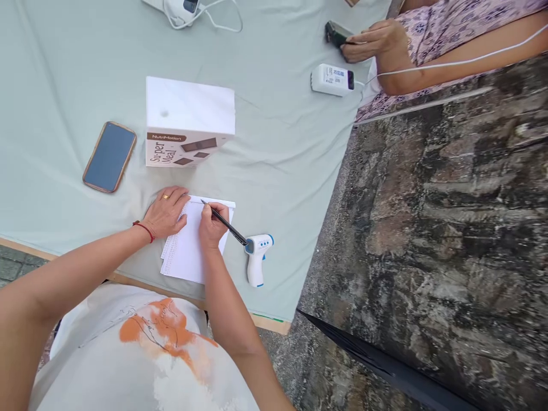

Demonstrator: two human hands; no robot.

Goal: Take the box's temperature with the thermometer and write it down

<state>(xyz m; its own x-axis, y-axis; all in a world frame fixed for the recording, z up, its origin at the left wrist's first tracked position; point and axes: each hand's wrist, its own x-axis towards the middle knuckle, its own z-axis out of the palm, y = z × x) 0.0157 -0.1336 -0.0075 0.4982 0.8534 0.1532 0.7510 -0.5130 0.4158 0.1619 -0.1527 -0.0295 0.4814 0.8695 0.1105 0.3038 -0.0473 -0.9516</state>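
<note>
My right hand [213,227] is closed round a black pen [231,229], its tip near the top of a white sheet in a stack of paper [188,257]. Flat on the upper left part of the sheets lies my left hand [166,212], fingers stretched out. A white and blue infrared thermometer [257,257] rests just right of the paper, close to the pen's rear end. Beyond the paper stands a white and brown "Super Meal" box [190,108].
A phone [109,157] lies left of the box on the cloth-covered table [278,171]. At the far right, another person's hand [377,43] holds a dark device [337,34] near a white corded box [332,79]. A white device with cable [180,10] sits at the back. A stone wall [428,217] borders the right.
</note>
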